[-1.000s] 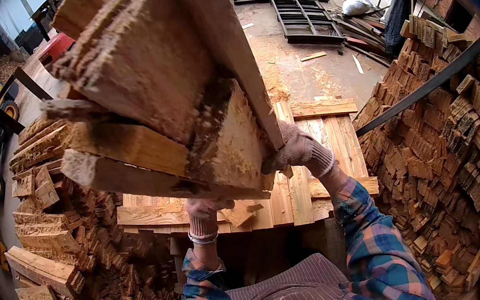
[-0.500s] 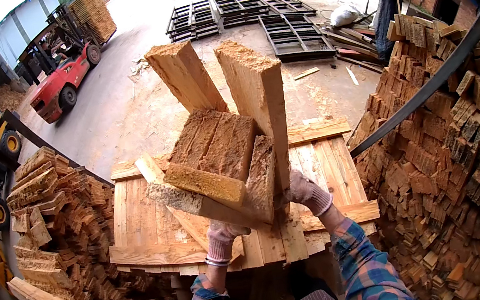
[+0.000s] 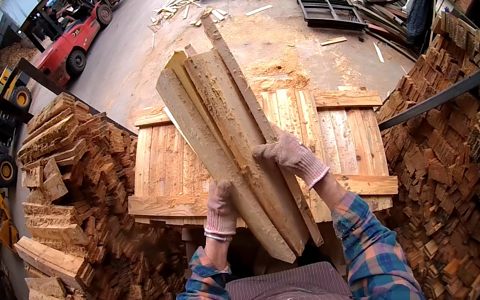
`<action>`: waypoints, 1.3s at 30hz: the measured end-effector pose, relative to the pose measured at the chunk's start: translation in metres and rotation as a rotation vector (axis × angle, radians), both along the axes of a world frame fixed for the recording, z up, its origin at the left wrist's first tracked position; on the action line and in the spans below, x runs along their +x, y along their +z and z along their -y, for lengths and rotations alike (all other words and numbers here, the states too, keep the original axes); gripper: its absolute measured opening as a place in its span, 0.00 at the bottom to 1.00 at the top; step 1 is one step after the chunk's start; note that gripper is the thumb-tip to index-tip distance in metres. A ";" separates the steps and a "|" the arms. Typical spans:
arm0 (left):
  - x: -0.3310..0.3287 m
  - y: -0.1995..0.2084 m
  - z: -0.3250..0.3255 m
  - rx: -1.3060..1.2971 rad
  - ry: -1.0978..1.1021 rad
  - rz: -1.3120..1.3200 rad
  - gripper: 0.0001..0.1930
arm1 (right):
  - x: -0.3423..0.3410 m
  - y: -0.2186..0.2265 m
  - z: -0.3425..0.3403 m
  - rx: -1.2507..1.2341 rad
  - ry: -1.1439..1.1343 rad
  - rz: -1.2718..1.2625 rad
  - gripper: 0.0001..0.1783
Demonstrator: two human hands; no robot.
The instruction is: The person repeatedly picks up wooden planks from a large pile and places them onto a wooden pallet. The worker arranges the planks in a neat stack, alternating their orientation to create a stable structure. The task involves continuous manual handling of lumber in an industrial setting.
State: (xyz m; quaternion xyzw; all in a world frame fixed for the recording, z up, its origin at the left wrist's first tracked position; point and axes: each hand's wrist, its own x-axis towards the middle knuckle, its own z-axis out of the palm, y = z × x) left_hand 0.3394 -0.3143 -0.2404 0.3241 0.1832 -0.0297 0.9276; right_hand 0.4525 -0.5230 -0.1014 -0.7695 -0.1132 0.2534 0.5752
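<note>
A bundle of several rough wooden boards (image 3: 227,113), dusted with sawdust, is between my two gloved hands, its far end fanned apart. At the bundle's left side, my left hand (image 3: 220,208) is closed against the boards, its fingers partly hidden. My right hand (image 3: 293,154) grips from the right, its fingers reaching over the upper faces. The bundle slants over a plank-topped wooden bench (image 3: 356,136), its near end hanging past the bench's front edge towards my apron (image 3: 287,292).
Tall stacks of cut wood rise at left (image 3: 64,174) and right (image 3: 444,178). A metal bar (image 3: 454,89) crosses the right stack. Beyond the bench are scrap sticks (image 3: 174,10), black metal frames (image 3: 326,3) and a red forklift (image 3: 67,42).
The bundle has turned from end-on and upright to lying lengthwise, nearer me. My right hand has moved up along it. The view has shifted, and the forklift appears slightly further right.
</note>
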 end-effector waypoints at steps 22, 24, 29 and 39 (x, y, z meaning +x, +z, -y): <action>-0.036 -0.103 -0.060 -0.072 0.019 0.074 0.28 | -0.044 -0.080 -0.172 -0.788 -0.077 1.140 0.22; -0.039 -0.115 -0.077 -0.079 -0.016 0.109 0.28 | -0.045 -0.066 -0.169 -0.735 -0.017 0.756 0.33; -0.026 -0.091 -0.095 -0.163 -0.117 0.041 0.28 | -0.018 -0.021 -0.129 -0.432 0.001 0.238 0.42; 0.062 0.019 0.122 0.669 -0.382 0.276 0.15 | -0.012 -0.103 0.172 0.858 -0.149 -0.039 0.28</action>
